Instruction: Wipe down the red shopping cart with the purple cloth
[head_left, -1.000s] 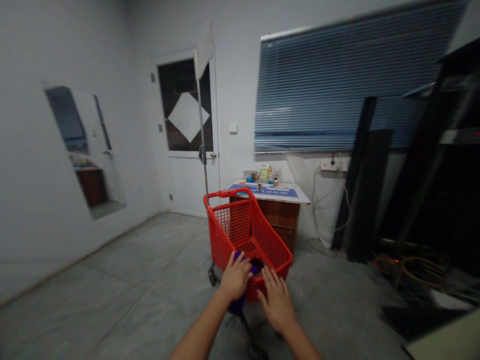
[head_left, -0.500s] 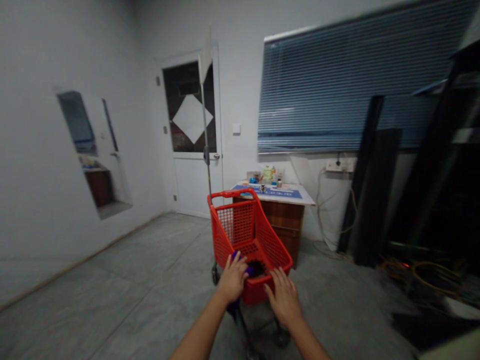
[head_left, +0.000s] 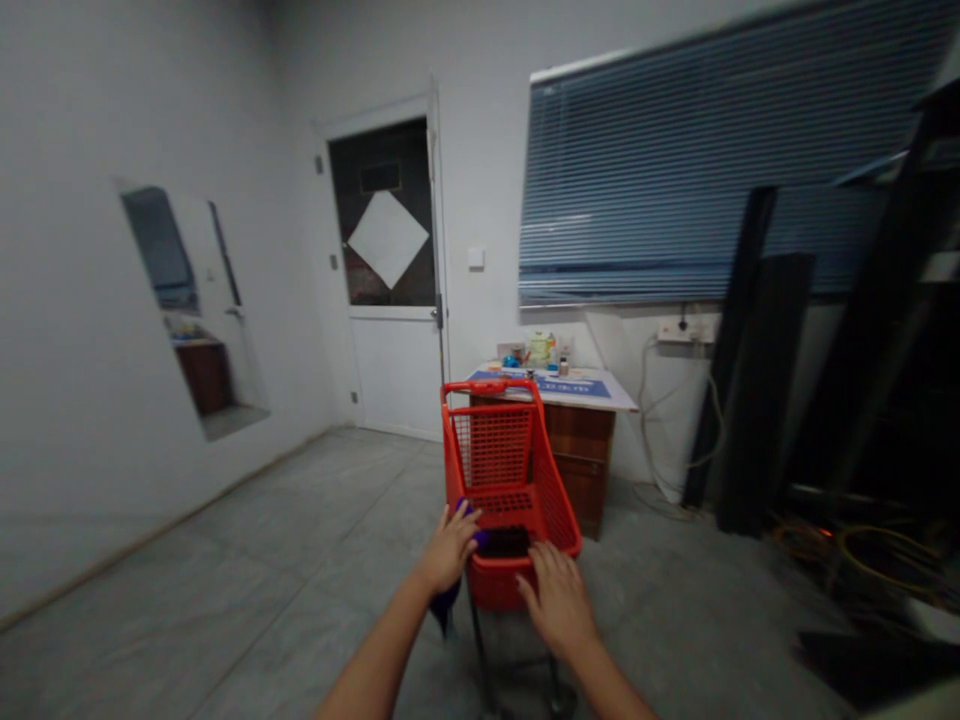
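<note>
The red cart (head_left: 517, 497), near the surface (head_left: 619, 396), has turned straighter to the person, seemingly being guided, with left hand (head_left: 448, 550) spread over a purple item (head_left: 444, 602) and right hand (head_left: 556, 597) open at its front rim (head_left: 501, 564).

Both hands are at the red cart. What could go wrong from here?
The purple item by the left hand hangs partly outside the red cart, so it could slip or snag. If pushed away, the cart might bump the desk beyond it. The tall pole rising beside the cart's handle might sway or catch.
</note>
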